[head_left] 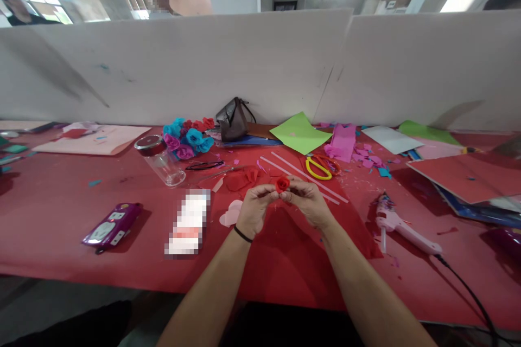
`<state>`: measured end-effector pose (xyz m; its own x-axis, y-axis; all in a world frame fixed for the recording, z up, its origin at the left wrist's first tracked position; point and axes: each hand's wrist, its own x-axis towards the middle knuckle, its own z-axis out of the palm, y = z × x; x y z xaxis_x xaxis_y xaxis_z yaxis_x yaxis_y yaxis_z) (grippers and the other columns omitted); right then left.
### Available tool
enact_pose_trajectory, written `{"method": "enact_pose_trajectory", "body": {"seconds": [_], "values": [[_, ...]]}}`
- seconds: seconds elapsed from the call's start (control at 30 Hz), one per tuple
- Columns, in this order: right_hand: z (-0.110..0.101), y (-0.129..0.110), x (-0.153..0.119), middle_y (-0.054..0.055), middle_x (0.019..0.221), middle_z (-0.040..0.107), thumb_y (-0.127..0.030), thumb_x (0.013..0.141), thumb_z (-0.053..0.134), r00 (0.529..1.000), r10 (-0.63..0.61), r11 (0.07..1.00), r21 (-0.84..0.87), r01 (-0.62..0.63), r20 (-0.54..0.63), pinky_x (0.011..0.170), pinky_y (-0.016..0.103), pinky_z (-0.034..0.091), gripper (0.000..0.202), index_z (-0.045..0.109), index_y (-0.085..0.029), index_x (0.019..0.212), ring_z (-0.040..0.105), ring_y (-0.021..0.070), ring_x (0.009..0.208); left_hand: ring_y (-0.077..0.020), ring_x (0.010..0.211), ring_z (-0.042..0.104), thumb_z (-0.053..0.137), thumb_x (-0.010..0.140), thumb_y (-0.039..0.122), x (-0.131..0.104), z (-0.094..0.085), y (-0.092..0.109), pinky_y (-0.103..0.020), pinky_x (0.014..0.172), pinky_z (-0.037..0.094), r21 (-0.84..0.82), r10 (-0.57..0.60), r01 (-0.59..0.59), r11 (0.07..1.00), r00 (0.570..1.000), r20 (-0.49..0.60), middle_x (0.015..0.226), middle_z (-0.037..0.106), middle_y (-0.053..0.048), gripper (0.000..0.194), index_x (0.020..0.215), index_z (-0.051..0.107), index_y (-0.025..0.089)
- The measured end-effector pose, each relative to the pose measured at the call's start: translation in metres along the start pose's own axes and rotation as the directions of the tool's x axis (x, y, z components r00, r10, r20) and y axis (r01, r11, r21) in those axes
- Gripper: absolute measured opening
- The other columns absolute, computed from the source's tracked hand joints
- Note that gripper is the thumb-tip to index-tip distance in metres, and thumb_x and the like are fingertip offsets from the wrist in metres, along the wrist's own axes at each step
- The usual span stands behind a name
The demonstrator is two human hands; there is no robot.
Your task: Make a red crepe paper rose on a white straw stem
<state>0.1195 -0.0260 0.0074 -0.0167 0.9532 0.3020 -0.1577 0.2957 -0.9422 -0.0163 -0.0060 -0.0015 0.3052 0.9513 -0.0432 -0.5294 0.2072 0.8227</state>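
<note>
A small red paper rose (282, 184) is held up between my two hands above the red-covered table. My left hand (256, 207), with a black band at the wrist, pinches its left side. The fingers of my right hand (310, 203) close on its right side. Beneath my hands lies red paper (293, 260). Cut red petals (240, 179) rest just beyond my left hand, and pale pink petals (231, 213) lie to its left. Two thin translucent sticks (301, 173) and yellow-handled scissors (318, 169) are beyond my right hand.
A pink glue gun (405, 232) with a cord lies right. On the left are a glass jar (160, 160), a phone (189, 222) and a purple power strip (112, 226). Paper flowers (189, 138) and a dark pouch (233, 119) stand near the white partition (175, 70).
</note>
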Motion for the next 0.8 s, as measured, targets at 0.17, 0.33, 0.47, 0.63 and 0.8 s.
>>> {"method": "enact_pose_trajectory", "body": {"seconds": [0.17, 0.33, 0.47, 0.63, 0.8], "values": [[0.001, -0.002, -0.001, 0.000, 0.078, 0.054, -0.036, 0.062, 0.078, 0.996, 0.041, 0.999, 0.015, -0.042, 0.083, 0.067, 0.029, 0.048, 0.013, 0.072, -0.025, 0.065, 0.052, 0.0138, 0.073, -0.0098, 0.059, 0.057, 0.087, 0.045, 0.020, -0.002, -0.004, 0.000, -0.025, 0.065, 0.047, -0.029, -0.089, 0.090, 0.995, 0.995, 0.054, 0.062, 0.063, 0.000, 0.029, 0.063, 0.065, 0.013], [0.005, 0.004, -0.002, 0.000, 0.081, 0.055, -0.036, 0.056, 0.081, 0.997, 0.073, 0.994, 0.086, -0.072, -0.011, 0.067, 0.028, 0.049, 0.017, 0.069, -0.024, 0.060, 0.053, 0.0135, 0.074, -0.0092, 0.060, 0.058, 0.087, 0.045, 0.019, 0.000, -0.006, -0.002, -0.024, 0.064, 0.046, -0.033, -0.123, 0.125, 0.992, 0.991, 0.061, 0.064, 0.064, 0.000, 0.030, 0.065, 0.065, 0.013], [0.004, 0.013, -0.002, 0.001, 0.077, 0.061, -0.039, 0.059, 0.079, 0.989, 0.080, 0.992, 0.112, -0.066, -0.126, 0.070, 0.031, 0.049, 0.017, 0.070, -0.025, 0.062, 0.056, 0.0153, 0.072, -0.0096, 0.068, 0.059, 0.087, 0.045, 0.020, 0.001, -0.005, 0.000, -0.024, 0.071, 0.046, -0.015, -0.102, 0.103, 0.995, 0.992, 0.075, 0.072, 0.067, -0.002, 0.030, 0.068, 0.068, 0.013], [0.006, 0.018, -0.001, 0.001, 0.071, 0.066, -0.044, 0.060, 0.077, 0.977, 0.058, 0.996, 0.079, -0.043, -0.205, 0.076, 0.036, 0.049, 0.021, 0.070, -0.024, 0.064, 0.059, 0.0170, 0.071, -0.0103, 0.076, 0.058, 0.082, 0.053, 0.018, 0.001, -0.001, 0.004, -0.025, 0.078, 0.045, 0.036, 0.065, -0.066, 0.997, 0.997, 0.029, 0.078, 0.066, -0.001, 0.021, 0.069, 0.069, 0.016], [0.008, 0.015, -0.002, 0.001, 0.068, 0.065, -0.045, 0.062, 0.075, 0.986, 0.067, 0.997, 0.049, -0.060, -0.152, 0.079, 0.037, 0.049, 0.023, 0.068, -0.024, 0.063, 0.061, 0.0185, 0.074, -0.0108, 0.077, 0.056, 0.082, 0.053, 0.018, 0.000, 0.000, 0.005, -0.024, 0.076, 0.044, 0.040, 0.090, -0.094, 0.995, 0.991, 0.097, 0.081, 0.064, -0.001, 0.025, 0.077, 0.072, 0.018]]}}
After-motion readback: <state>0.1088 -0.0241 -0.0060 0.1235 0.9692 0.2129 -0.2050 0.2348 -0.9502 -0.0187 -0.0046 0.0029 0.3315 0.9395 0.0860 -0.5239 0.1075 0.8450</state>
